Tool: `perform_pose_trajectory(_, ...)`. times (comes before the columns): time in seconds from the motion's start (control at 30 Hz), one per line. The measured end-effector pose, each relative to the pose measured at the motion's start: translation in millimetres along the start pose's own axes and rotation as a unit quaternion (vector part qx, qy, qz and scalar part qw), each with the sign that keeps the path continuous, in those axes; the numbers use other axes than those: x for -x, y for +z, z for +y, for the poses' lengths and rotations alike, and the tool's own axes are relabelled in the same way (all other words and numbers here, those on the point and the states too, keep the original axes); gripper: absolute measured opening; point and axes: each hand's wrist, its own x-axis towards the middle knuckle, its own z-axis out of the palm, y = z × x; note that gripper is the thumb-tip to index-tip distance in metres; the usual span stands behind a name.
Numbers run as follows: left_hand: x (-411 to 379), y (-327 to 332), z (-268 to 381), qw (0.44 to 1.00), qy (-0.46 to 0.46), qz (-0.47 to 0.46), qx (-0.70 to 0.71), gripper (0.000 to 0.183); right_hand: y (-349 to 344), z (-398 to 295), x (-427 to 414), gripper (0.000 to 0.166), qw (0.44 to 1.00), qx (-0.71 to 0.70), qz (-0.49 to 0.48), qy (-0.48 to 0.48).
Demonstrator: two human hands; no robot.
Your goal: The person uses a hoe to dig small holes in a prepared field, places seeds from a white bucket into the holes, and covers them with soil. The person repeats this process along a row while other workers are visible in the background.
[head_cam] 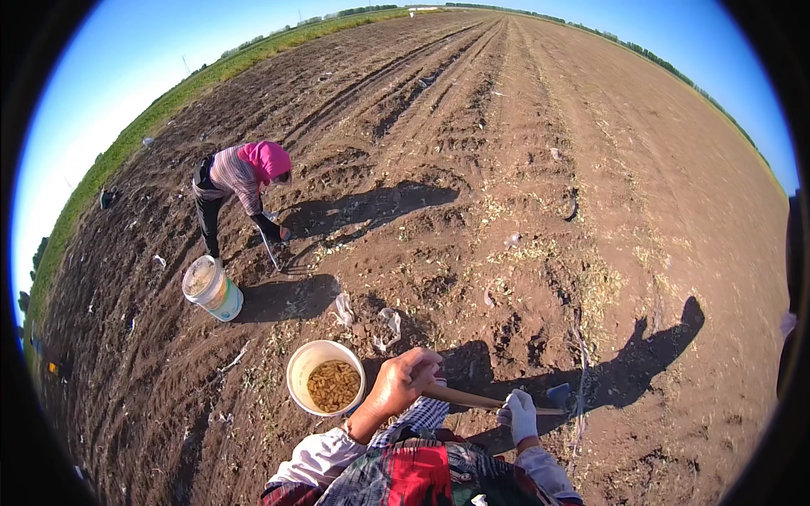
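Observation:
My right hand (pixel 520 414), in a white glove, is closed around the wooden handle (pixel 465 397) of a hoe, close to its head. The hoe's metal blade (pixel 558 395) is just above the soil at the right. My bare left hand (pixel 405 378) has curled fingers and overlaps the other end of the handle; whether it grips the wood is unclear. Left of that hand stands a white plastic bucket (pixel 297 373), partly filled with what look like unshelled peanuts (pixel 333 386).
A co-worker (pixel 237 171) in a pink head covering bends over the soil, holding a thin-handled tool (pixel 269 250). Beside them stands a second plastic bucket (pixel 215 291). Plastic film scraps (pixel 390 327) lie on the furrowed ground. Someone's dark clothing (pixel 794 284) shows at the right rim.

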Motion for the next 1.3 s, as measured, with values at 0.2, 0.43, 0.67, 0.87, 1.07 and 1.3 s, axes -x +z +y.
perform_pose_trajectory(0.2, -52, -1, -10, 0.997, 0.044, -0.038, 0.040, 0.025, 9, -7, -46, 0.023, 0.994, 0.100, 0.047, -0.022)
perform_pose_trajectory(0.43, -131, -13, -27, 0.990, -0.028, -0.096, 0.101, 0.017, 10, -2, -95, 0.027, 0.992, 0.076, 0.085, 0.058)
perform_pose_trajectory(0.67, -228, -20, -59, 0.965, -0.037, -0.132, 0.221, 0.015, 29, -23, -151, 0.031, 0.986, 0.107, 0.115, 0.063)
perform_pose_trajectory(0.87, -280, -6, -67, 0.950, -0.044, -0.135, 0.277, 0.014, 48, -35, -188, 0.031, 0.969, -0.028, 0.201, 0.139)
perform_pose_trajectory(1.07, -308, -6, -91, 0.965, -0.066, -0.074, 0.242, 0.010, 62, -51, -212, 0.027, 0.957, -0.091, 0.214, 0.174)
perform_pose_trajectory(1.3, -316, -17, -122, 0.988, -0.145, 0.003, 0.059, 0.014, 32, 36, -269, 0.013, 0.903, -0.224, 0.356, 0.087)
